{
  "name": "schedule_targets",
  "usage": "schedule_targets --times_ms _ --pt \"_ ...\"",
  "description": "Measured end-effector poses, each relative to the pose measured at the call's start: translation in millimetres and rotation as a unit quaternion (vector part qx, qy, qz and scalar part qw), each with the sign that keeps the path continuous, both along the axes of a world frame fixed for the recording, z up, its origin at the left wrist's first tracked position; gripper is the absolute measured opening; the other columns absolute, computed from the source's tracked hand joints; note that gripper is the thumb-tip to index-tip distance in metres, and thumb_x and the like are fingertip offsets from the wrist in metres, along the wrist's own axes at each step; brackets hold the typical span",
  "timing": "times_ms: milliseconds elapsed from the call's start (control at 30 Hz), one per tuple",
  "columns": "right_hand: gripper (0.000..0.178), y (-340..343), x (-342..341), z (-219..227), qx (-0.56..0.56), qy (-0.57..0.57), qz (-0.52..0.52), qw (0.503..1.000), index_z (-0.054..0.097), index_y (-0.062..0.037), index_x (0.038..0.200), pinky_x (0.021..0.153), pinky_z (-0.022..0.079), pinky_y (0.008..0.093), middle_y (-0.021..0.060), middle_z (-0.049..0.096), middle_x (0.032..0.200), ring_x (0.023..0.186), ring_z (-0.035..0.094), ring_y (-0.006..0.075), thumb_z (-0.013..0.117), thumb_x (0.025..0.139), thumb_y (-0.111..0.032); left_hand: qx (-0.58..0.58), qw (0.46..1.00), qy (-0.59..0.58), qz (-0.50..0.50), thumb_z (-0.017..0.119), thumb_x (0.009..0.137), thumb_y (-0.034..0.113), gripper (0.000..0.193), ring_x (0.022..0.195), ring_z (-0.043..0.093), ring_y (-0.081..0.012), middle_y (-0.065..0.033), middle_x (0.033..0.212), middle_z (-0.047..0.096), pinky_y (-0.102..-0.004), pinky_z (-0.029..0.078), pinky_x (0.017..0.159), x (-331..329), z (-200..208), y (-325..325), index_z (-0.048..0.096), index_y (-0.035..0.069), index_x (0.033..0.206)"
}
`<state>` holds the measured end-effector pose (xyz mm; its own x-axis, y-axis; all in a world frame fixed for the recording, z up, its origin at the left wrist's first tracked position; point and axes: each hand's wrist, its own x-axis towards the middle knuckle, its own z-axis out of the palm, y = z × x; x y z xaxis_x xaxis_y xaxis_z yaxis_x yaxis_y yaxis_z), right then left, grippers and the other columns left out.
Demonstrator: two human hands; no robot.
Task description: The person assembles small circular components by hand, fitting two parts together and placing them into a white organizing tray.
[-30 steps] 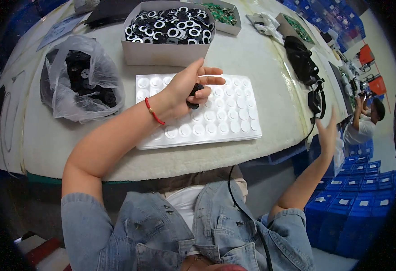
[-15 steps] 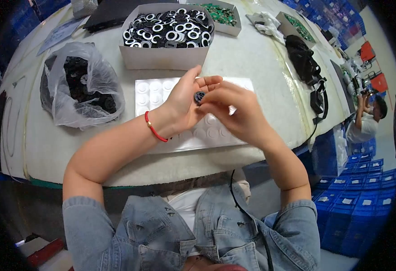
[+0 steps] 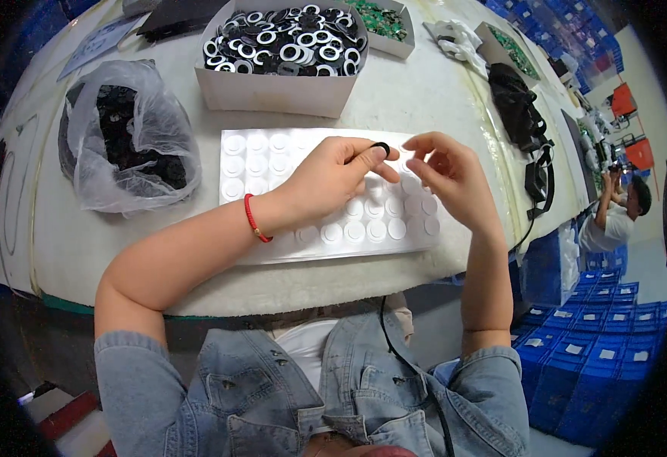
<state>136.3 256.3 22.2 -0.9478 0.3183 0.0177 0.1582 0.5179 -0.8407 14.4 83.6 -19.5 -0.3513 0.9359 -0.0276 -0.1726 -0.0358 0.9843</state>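
Head view: the left hand point(image 3: 333, 177) pinches a small black ring point(image 3: 381, 147) above the white dot sheet point(image 3: 303, 228). Half a second ago both hands met on it; now the right hand point(image 3: 444, 171) has drawn back, open and empty.

Single head view, looking steeply down, close over table point(image 3: 425, 91).

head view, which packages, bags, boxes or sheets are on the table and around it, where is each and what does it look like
Cardboard box: far centre, open, pale, full of black and white rings.
Plastic bag: far left, clear, crumpled, black parts inside.
Sheet of white round pads: under both hands, flat, rectangular.
Small box: behind the cardboard box, holds green boards.
Blue crates: lower right on the floor, stacked, with white labels.
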Motion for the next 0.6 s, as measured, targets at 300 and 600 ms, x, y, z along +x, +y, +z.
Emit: schedule_targets --times_ms 300,600 --pt "0.008 36 0 -20 0.008 -0.051 0.104 0.993 0.068 -0.0017 0.084 0.063 0.043 0.0229 0.0003 0.057 0.078 0.070 0.054 0.0086 0.071 0.077 -0.004 0.010 0.995 -0.087 0.052 0.040 0.102 0.021 0.034 0.046 0.035 -0.0020 -0.0105 0.099 0.067 -0.0174 0.031 0.042 -4 -2 3 0.055 -0.005 0.115" --pt "0.011 38 -9 -8 0.036 -0.140 0.157 0.977 0.065 -0.0011 0.082 0.065 0.042 0.0229 0.0017 0.055 0.083 0.072 0.051 0.0084 0.071 0.080 -0.009 -0.022 0.995 -0.094 0.005 0.038 0.100 0.019 0.031 0.046 0.037 -0.0025 -0.0108 0.094 0.069 -0.0177 0.032 0.042 -8 1 1 0.059 -0.004 0.104"
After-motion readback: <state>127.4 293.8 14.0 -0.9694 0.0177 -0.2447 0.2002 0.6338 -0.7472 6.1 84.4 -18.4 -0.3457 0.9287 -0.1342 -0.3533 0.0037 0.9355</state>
